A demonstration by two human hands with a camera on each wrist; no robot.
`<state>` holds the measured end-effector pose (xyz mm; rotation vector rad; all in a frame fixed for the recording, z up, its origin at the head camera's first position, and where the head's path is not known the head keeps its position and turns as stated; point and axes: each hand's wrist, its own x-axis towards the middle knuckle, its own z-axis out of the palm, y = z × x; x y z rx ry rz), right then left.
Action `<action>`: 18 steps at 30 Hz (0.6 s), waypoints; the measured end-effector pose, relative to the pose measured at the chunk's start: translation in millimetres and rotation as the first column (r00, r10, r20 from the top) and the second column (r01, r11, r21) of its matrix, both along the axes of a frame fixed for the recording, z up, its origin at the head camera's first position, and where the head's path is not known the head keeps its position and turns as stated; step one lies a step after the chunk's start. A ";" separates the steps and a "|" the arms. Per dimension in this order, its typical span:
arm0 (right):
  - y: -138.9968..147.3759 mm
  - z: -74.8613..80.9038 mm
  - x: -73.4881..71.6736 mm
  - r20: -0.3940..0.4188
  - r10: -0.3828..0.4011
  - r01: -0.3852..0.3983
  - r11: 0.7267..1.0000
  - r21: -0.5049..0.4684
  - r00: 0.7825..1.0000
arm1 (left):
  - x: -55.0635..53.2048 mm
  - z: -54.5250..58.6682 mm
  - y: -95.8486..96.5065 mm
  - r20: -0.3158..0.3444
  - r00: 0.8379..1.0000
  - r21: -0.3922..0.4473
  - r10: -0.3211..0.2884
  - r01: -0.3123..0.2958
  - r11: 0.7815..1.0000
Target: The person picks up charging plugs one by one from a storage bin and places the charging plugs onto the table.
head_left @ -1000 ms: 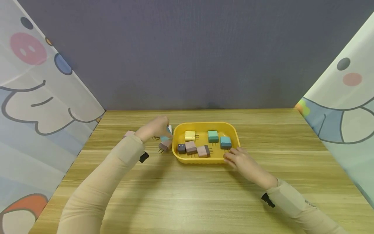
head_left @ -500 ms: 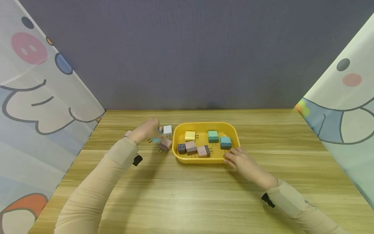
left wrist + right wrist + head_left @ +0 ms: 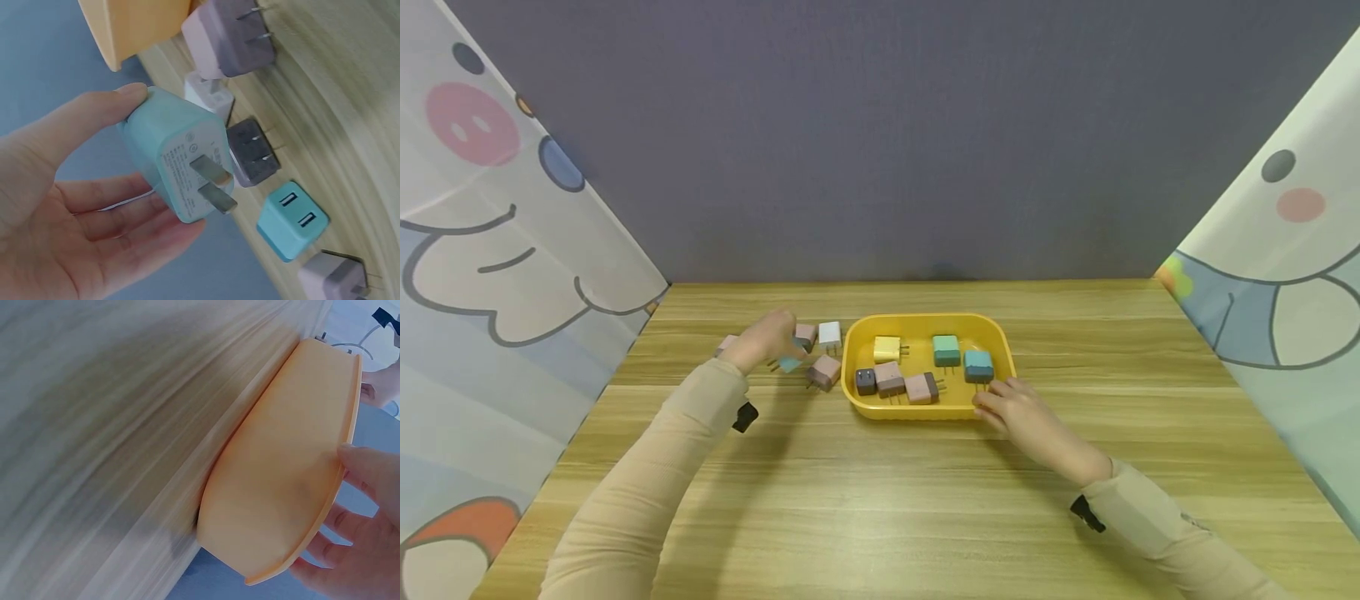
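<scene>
My left hand (image 3: 766,337) pinches a light teal wall charger (image 3: 178,153) between thumb and fingers, its two flat prongs pointing away from the palm. It is left of the yellow tray (image 3: 928,412), over several chargers on the table. Around it in the left wrist view are a pink-and-grey charger (image 3: 228,37), a white charger (image 3: 209,95), a dark-faced charger (image 3: 251,152) and a teal charger (image 3: 292,220) with two USB ports. My right hand (image 3: 1026,421) grips the tray's near right rim, thumb on the outer wall and fingers over the edge.
Inside the tray lie a yellow charger (image 3: 887,349), a green charger (image 3: 946,350), a blue charger (image 3: 978,366), a black charger (image 3: 865,382) and two pink-and-grey ones. The wooden table (image 3: 880,500) meets a grey panel (image 3: 910,150) at the back; printed curtains flank it.
My left hand has moved left, away from the tray, with the teal charger in its grip, uncovering the white charger and a pink-and-grey one. My right hand stays on the rim.
</scene>
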<state>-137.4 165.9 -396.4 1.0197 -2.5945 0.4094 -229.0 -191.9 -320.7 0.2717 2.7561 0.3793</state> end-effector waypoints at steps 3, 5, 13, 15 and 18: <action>-0.2 -0.5 -0.2 0.003 0.000 0.000 1.000 -0.004 1.000 | 0.2 -2.0 -1.8 0.002 1.000 -0.009 0.003 -0.003 1.000; -0.3 -0.5 -0.1 0.007 -0.001 0.001 1.000 -0.005 1.000 | 0.5 -3.2 -2.4 0.005 1.000 -0.008 0.005 -0.005 1.000; -0.3 -0.4 0.3 0.018 -0.012 0.012 1.000 0.001 1.000 | 1.1 -10.2 -3.3 -0.013 1.000 0.004 -0.001 0.001 1.000; -0.4 -0.5 0.3 0.022 -0.015 0.015 1.000 0.003 1.000 | 1.0 -12.7 -4.0 -0.020 1.000 -0.011 -0.008 0.007 1.000; -0.5 -0.5 0.3 0.028 -0.017 0.016 1.000 0.003 0.999 | 1.1 -16.5 -4.9 -0.036 0.999 -0.033 -0.013 0.012 0.999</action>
